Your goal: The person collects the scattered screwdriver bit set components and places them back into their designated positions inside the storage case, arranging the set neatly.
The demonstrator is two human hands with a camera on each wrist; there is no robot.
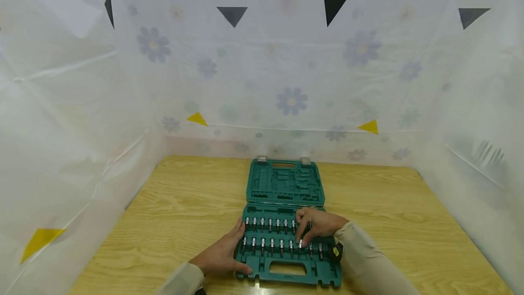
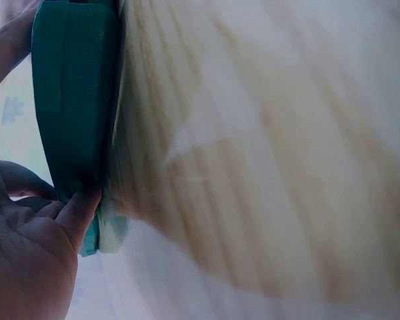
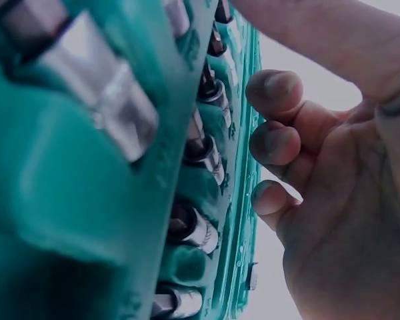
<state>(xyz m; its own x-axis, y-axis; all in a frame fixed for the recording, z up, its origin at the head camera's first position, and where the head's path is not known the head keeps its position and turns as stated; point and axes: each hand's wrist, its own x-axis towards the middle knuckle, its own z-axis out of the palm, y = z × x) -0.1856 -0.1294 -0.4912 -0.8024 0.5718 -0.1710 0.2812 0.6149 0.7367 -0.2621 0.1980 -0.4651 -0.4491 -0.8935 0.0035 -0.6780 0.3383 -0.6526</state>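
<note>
A green plastic socket-set case (image 1: 325, 270) lies unfolded on the table, its two rows of silver bit sockets (image 1: 272, 243) seated in slots. My left hand (image 1: 221, 251) grips the case's left edge, thumb at the front corner; the left wrist view shows those fingers against the case side (image 2: 77, 100). Over the right part of the rows, my right hand (image 1: 321, 223) pinches a bit socket (image 1: 300, 243) in the front row with thumb and index finger. In the right wrist view the other fingers (image 3: 277, 143) curl beside the sockets, while the pinching fingertips are out of frame.
The moulded lid (image 1: 286, 181) lies back behind the rows, with two latches on its far edge. A black object with a yellow-green mark (image 1: 337, 251) sits by the right wrist. Wood-grain table (image 1: 196, 195) surrounds the case, bounded by white flower-printed sheeting (image 1: 262, 72).
</note>
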